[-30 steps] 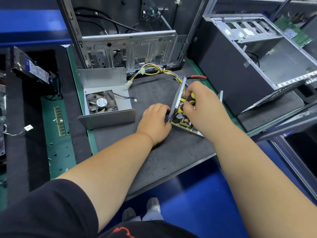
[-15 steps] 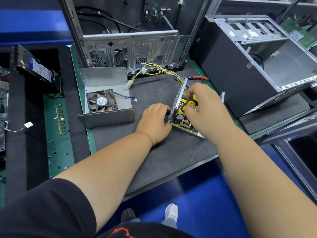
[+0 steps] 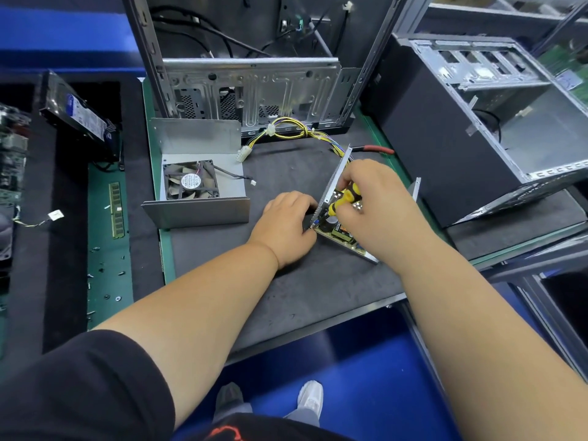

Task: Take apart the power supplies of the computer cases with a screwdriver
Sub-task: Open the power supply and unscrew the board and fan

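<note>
An opened power supply (image 3: 342,232) lies on the dark mat, its circuit board showing inside a silver metal tray. My left hand (image 3: 286,226) presses against the tray's left wall, fingers curled on its edge. My right hand (image 3: 378,208) grips a yellow and black screwdriver (image 3: 345,198) pointed down into the board. A bundle of yellow and coloured wires (image 3: 299,132) runs from the supply toward the back. The removed cover (image 3: 197,214) with its black fan (image 3: 190,183) sits to the left.
An open computer case (image 3: 251,87) stands at the back, a second case (image 3: 477,128) lies on its side at right. Red-handled pliers (image 3: 377,149) rest behind the supply. On the left are a hard drive (image 3: 79,114), a memory stick (image 3: 116,210) and several loose screws (image 3: 105,275).
My right hand has shifted slightly on the screwdriver handle while it stays over the board. My left hand holds the same spot on the tray.
</note>
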A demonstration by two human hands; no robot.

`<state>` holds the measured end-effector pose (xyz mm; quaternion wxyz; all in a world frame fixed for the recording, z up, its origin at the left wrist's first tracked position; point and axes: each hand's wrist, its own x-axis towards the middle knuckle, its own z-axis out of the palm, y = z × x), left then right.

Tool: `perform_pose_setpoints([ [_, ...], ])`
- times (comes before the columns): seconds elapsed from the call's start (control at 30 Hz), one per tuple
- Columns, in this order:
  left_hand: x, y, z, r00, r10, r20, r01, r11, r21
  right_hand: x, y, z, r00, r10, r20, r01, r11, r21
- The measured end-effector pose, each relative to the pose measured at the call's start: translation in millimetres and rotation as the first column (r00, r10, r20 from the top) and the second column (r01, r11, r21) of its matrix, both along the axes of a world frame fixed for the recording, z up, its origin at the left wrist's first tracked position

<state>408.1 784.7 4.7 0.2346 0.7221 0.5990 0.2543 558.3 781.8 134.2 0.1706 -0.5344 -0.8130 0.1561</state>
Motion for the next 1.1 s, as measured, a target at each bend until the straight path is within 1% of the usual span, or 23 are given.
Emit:
perform_pose_setpoints([
  [0.07,0,0,0,1.0,0.005,-0.004,-0.005,1.0,0.001,1,0,0,0.999,0.029,0.026,-0.03,0.999,0.014],
  [0.17,1,-1,0,1.0,0.008,-0.009,-0.008,1.0,0.004,4,-1,1,0.993,0.001,0.118,-0.011,0.997,0.083],
  [0.23,1,-1,0,1.0,0.006,-0.007,-0.006,1.0,0.005,4,0,2,0.988,-0.015,0.155,0.0,0.995,0.096],
  [0.3,1,-1,0,1.0,0.007,-0.002,-0.007,1.0,0.003,4,1,0,0.992,-0.002,0.124,-0.007,0.997,0.072],
  [0.4,1,-1,0,1.0,0.01,0.006,-0.01,1.0,0.007,5,-1,-1,1.0,0.013,0.025,-0.014,1.0,0.006],
  [0.47,1,-1,-1,1.0,0.012,0.007,-0.012,1.0,0.01,5,-2,-1,0.999,0.038,-0.027,-0.038,0.999,-0.008],
  [0.57,1,-1,-1,1.0,0.017,0.01,-0.017,1.0,0.013,6,-3,-1,0.998,0.065,0.004,-0.065,0.997,0.041],
  [0.7,1,-1,-1,1.0,0.016,0.009,-0.016,1.0,0.01,7,0,3,0.986,-0.012,0.166,-0.006,0.994,0.111],
  [0.73,1,-1,-1,1.0,0.015,0.01,-0.015,1.0,0.009,7,0,3,0.985,-0.016,0.172,-0.002,0.994,0.106],
  [0.9,1,-1,-1,1.0,0.018,0.021,-0.018,1.0,0.004,8,1,4,0.998,0.017,0.059,-0.018,1.0,0.017],
  [0.97,1,-1,-1,1.0,0.014,0.02,-0.014,1.0,0.005,7,0,6,0.998,0.054,0.032,-0.054,0.999,-0.008],
  [1.03,1,-1,-1,1.0,0.017,0.017,-0.017,1.0,0.005,7,-2,5,0.997,0.066,0.042,-0.065,0.998,-0.013],
  [1.1,1,0,-2,1.0,0.022,0.017,-0.022,1.0,0.004,10,-3,1,0.996,0.025,0.082,-0.026,1.0,0.008],
])
